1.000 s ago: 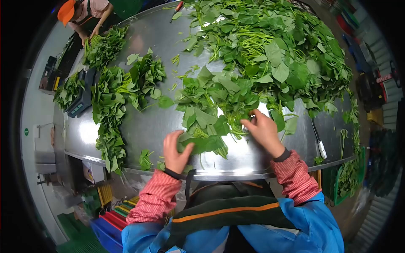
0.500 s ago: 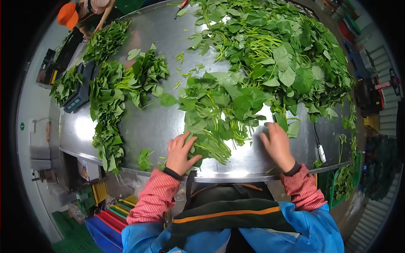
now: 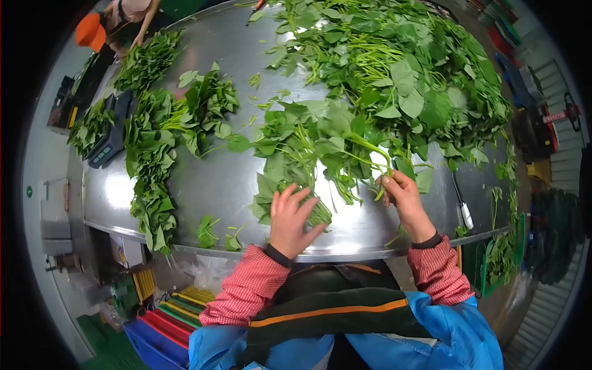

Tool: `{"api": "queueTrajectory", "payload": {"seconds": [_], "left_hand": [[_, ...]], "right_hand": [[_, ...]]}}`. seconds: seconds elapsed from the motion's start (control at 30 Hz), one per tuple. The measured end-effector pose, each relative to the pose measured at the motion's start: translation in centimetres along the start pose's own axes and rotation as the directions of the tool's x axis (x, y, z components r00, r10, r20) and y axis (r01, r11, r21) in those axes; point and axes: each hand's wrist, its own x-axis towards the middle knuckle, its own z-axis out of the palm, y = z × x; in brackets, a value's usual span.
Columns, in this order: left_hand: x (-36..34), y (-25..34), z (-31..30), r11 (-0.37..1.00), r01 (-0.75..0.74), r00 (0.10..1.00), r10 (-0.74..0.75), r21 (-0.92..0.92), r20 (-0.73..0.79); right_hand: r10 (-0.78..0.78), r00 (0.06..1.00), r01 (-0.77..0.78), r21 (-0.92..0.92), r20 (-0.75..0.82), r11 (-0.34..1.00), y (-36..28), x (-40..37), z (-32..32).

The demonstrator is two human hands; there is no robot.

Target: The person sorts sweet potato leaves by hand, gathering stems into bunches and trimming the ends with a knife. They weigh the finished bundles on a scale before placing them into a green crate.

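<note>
left hand (image 3: 293, 220) on greens (image 3: 290, 161), right hand (image 3: 404, 198) pinching one stem (image 3: 370, 148)

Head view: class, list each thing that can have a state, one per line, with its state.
Left hand, open, spread flat on the small bunch.
Right hand, shut, pinching a stem.
Big heap, loose, piled.
Side bundles, laid in a row.
</note>
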Motion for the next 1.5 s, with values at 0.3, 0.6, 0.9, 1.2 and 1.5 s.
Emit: {"api": "queueTrajectory", "payload": {"seconds": [0.3,0.6,0.9,1.2,1.5], "left_hand": [[1.2,4.9,1.1,0.710,0.211,0.976,-0.193,-0.672,0.102],[2.3,5.7,4.2,0.108,0.518,0.784,-0.455,-0.849,0.421],[1.1,5.4,4.8,0.010,0.499,0.760,-0.486,-0.867,0.432],[1.6,6.4,4.1,-0.190,0.341,0.812,-0.435,-0.921,0.390],[2.4,1.1,-1.2,0.205,0.101,0.818,-0.574,-0.973,-0.036]], "right_hand": [[-0.153,0.984,0.137,-0.156,-0.096,0.978,3.1,-3.4,-0.2],[-0.589,0.775,0.511,-0.776,0.230,0.369,2.1,-5.4,3.3],[-0.185,0.956,0.282,-0.534,0.229,0.797,2.7,-4.9,2.9],[0.085,0.995,-0.082,0.062,-0.049,0.995,4.1,-3.6,2.9],[-0.229,0.942,0.111,-0.414,-0.246,0.903,4.8,-1.8,-2.5]]}}
